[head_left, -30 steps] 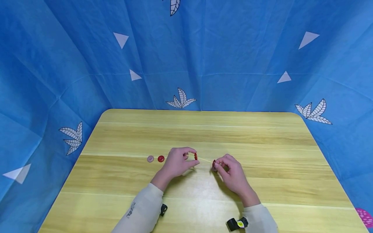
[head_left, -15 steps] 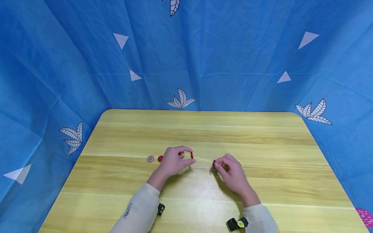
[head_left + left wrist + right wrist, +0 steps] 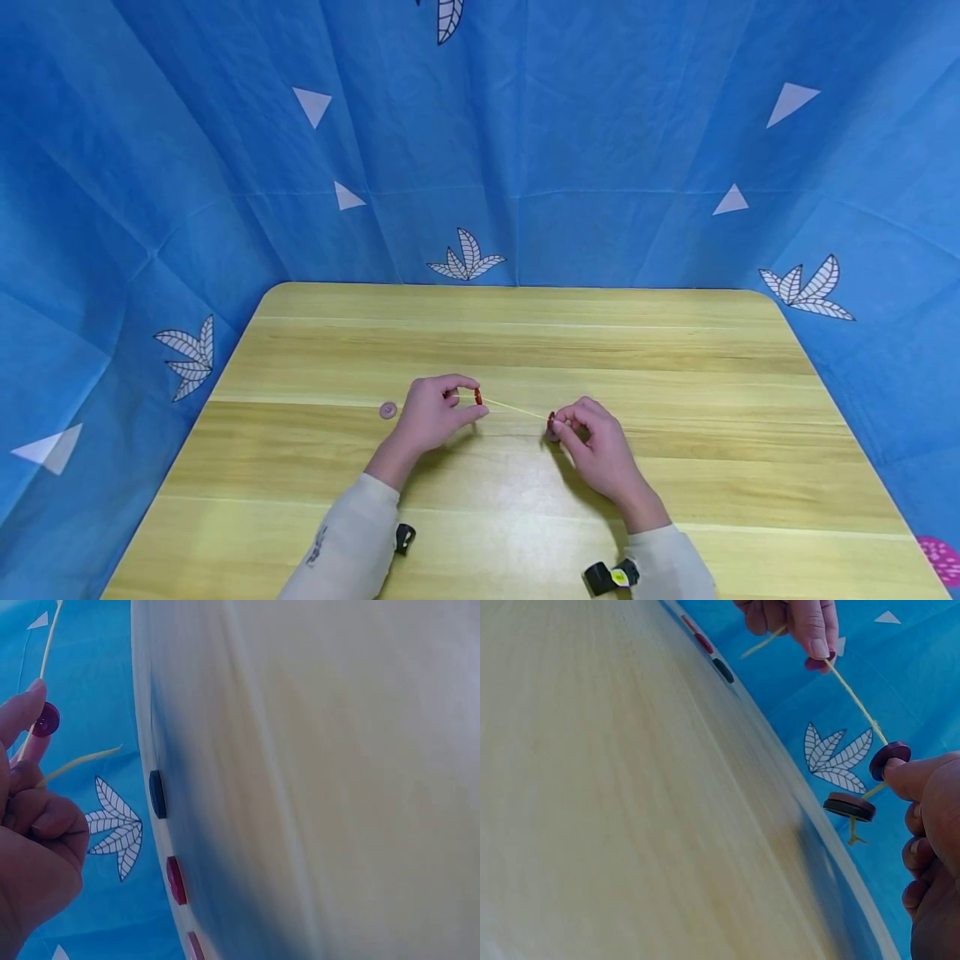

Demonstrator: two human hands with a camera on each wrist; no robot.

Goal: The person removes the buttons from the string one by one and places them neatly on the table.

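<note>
My left hand [image 3: 431, 415] pinches a red button [image 3: 477, 397] on edge between thumb and finger. Through this button runs a yellow string [image 3: 513, 408], whose loose tail [image 3: 82, 760] sticks out past the curled fingers in the left wrist view. The string stretches across to my right hand [image 3: 600, 450], which pinches another red button [image 3: 890, 757] threaded on it. Just below, a brown and a black button [image 3: 849, 807] hang stacked on the string, above its knotted end [image 3: 854, 834].
A dusty pink button [image 3: 387, 410] lies on the wooden table [image 3: 525, 333], left of my left hand. A red button [image 3: 175, 880] and a dark button [image 3: 157, 794] lie in line with it, hidden in the head view. A blue curtain [image 3: 600, 125] hangs behind the table.
My left hand has moved left with its red button, so more string shows between the hands. It now covers the red button on the table. My right hand has stayed put.
</note>
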